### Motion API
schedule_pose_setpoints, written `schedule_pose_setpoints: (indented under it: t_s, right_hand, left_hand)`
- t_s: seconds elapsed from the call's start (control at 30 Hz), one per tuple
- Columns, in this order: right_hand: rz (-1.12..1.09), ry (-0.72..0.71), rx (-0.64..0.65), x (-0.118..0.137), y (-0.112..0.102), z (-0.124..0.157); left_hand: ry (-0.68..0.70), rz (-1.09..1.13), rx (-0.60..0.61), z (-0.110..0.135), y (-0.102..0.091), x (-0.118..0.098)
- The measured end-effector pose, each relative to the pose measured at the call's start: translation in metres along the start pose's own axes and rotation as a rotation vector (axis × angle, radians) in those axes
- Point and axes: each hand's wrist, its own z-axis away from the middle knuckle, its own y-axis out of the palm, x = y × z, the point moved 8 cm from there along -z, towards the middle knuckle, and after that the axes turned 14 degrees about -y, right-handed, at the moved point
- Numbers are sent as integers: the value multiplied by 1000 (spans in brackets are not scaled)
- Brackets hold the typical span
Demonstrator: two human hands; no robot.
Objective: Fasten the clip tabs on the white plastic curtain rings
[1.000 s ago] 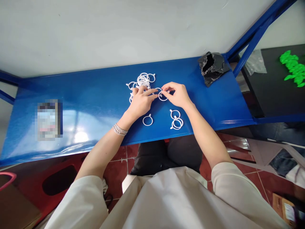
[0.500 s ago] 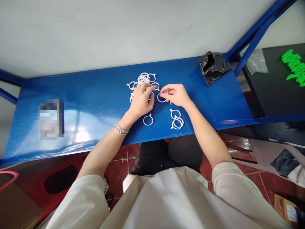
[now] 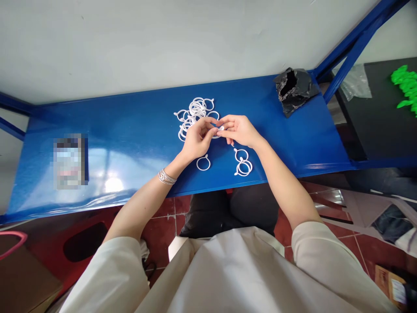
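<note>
A white plastic ring (image 3: 220,128) with a small tab is held above the blue metal shelf (image 3: 270,102), where the fingertips of both hands meet, and most of its band is hidden behind the fingers. The right hand (image 3: 239,131) comes in from the right of the ring, its thumb and forefinger pressed together on the tab end in a tight pinch, the other fingers curled loosely above. The left hand (image 3: 197,140) closes in from the other side, its fingers bent and drawn together with their tips at the ring, though exactly which fingers bear on it cannot be told. Just behind and left of the grip lies a tangled pile of similar rings (image 3: 193,114), touching the left hand's fingers. Nearer the person, below the left hand, sits a single ring (image 3: 203,163), and below the right hand lie linked rings (image 3: 243,164). A silver bracelet (image 3: 167,177) circles the left wrist. Well to the right of the grip stands a crumpled black plastic bag (image 3: 295,89), and far to the left lies a pixelated rectangular object (image 3: 70,161). Bright green pieces (image 3: 404,84) lie on a black surface (image 3: 365,117) beyond the shelf's right end.
</note>
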Motion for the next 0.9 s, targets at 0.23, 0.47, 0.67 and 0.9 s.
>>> schedule_pose_setpoints:
  t_s: [0.23,0.47,0.67,0.9]
  right_hand:
    - [5,-75,113,13,10,2]
    - [-70,-59,225,15,29,4]
    - [-138,-126,198,15,37,2]
    - [-126,-136,154,14,29,0]
  left_hand:
    - [-120,147,140,-5,8,6]
    - [-225,228,338,-2,16,0]
    - [-230,272,375,-1,20,-1]
    - [-264,328,365,-2,22,5]
